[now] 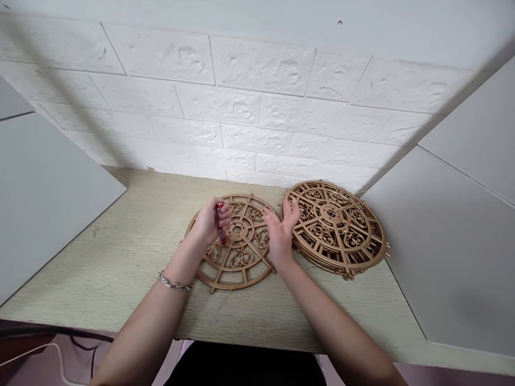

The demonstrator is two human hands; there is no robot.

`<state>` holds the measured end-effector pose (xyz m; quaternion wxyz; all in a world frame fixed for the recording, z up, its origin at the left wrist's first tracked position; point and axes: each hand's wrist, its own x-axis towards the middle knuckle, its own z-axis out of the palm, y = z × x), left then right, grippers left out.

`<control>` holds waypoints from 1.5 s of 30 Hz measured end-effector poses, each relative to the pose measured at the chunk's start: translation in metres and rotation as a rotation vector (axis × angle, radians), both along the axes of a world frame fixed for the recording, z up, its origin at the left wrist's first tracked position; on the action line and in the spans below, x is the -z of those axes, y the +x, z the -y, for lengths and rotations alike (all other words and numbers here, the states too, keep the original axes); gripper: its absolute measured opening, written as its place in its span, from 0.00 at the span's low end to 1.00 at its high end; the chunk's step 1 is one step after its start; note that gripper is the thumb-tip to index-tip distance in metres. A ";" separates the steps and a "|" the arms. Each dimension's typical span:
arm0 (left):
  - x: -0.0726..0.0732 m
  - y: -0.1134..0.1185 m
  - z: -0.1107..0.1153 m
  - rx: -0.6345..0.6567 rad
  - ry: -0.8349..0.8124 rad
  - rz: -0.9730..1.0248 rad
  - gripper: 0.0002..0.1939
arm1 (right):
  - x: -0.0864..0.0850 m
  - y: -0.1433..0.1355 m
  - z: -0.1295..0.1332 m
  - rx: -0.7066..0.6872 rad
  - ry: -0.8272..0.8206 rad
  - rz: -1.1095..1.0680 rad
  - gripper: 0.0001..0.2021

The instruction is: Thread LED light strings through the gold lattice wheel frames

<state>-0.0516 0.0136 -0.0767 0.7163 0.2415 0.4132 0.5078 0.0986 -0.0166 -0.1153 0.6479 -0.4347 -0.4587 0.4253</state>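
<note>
My left hand (211, 221) is closed around a slim red patterned stick-like object (221, 225), held upright over the upper left of a round gold openwork panel (217, 274). That panel lies flat, with scrolls between its spokes and a small ring at its centre. Over the panel's right edge, my right hand (281, 233) is raised with its fingers apart and nothing in it. Beside it on the right is a stack of similar gold panels (336, 225). A thin yellowish strand (243, 249) shows on the single panel.
A pale green wood-grain table (132, 257) bears the panels. A white brick-pattern wall (237, 110) rises behind it. Grey-white boards stand on the left (52, 198) and right (454, 257). Dark and white cables (60, 351) hang below the front left edge.
</note>
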 end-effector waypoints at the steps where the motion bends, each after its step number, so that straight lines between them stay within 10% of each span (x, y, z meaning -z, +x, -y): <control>1: 0.000 -0.002 -0.001 -0.016 -0.015 0.054 0.14 | 0.001 0.000 0.001 0.013 0.053 0.063 0.33; 7: 0.003 -0.009 -0.004 -0.083 -0.079 0.349 0.14 | 0.001 0.004 0.005 -0.199 0.426 0.677 0.08; 12: 0.004 -0.016 -0.005 -0.141 -0.100 0.487 0.14 | -0.001 0.009 0.002 -0.449 0.295 1.176 0.10; 25: 0.004 -0.011 -0.005 -0.145 -0.132 0.506 0.14 | 0.005 0.008 0.000 -0.524 0.314 1.508 0.11; 30: 0.007 -0.013 -0.006 -0.114 -0.104 0.514 0.13 | 0.009 0.010 -0.004 -0.564 0.245 1.275 0.07; 40: 0.008 -0.011 -0.005 -0.119 -0.098 0.527 0.12 | -0.007 0.002 -0.003 -0.396 0.056 0.093 0.07; 45: 0.009 -0.012 -0.005 -0.094 -0.090 0.555 0.12 | -0.018 -0.001 0.008 -0.431 -0.054 -0.075 0.10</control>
